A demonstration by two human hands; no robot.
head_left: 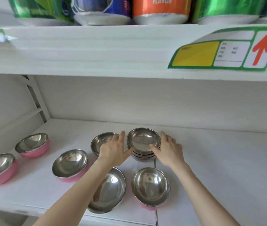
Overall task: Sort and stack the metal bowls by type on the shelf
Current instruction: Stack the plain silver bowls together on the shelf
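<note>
Two open palms, left hand [113, 149] and right hand [170, 150], against shiny stacked steel bowls [143, 140].

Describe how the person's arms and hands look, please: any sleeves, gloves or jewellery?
The left forearm and right forearm are bare down to the frame's edge; no sleeve shows. The left hand and right hand wear no gloves, and no ring, watch, bracelet or marking is visible.

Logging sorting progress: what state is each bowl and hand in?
Steel stack, nested, upright, between both hands.
Left hand, fingers straight, touching stack.
Right hand, fingers straight, touching stack.
Steel bowl, single, upright, left of stack.
Pink bowls, upright, spread apart.
Front bowl, upright, under left arm.
</note>
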